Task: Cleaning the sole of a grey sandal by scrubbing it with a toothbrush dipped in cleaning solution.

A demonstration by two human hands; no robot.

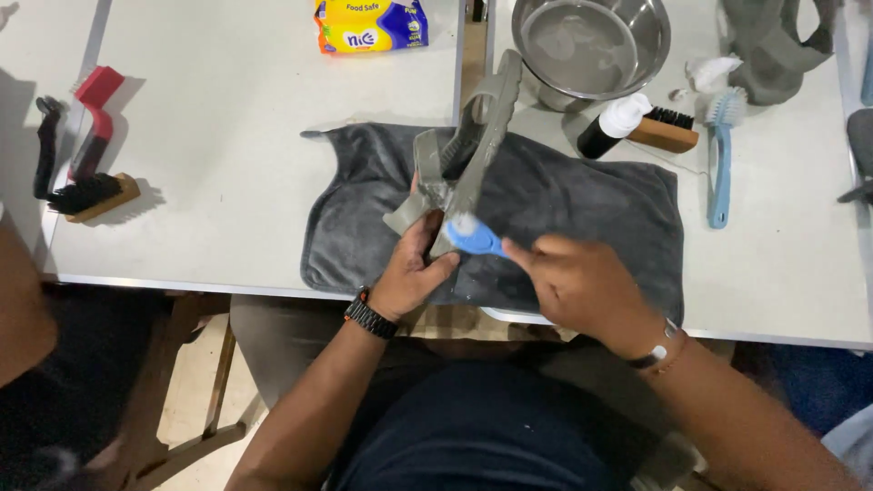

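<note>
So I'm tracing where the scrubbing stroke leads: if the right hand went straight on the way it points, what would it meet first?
The right hand points left and slightly up, holding a blue brush. Straight on, it would first meet the grey sandal, probably at the near end, which the left hand holds.

A grey sandal [473,136] is held tilted on its edge above a dark grey towel [582,195], its heel end down near the table's front edge and its toe end raised toward the far side. Its straps are seen on the left side, its sole turned to the right. A small blue brush [473,236] is pressed against the lower end of the sole, where white foam is seen
</note>
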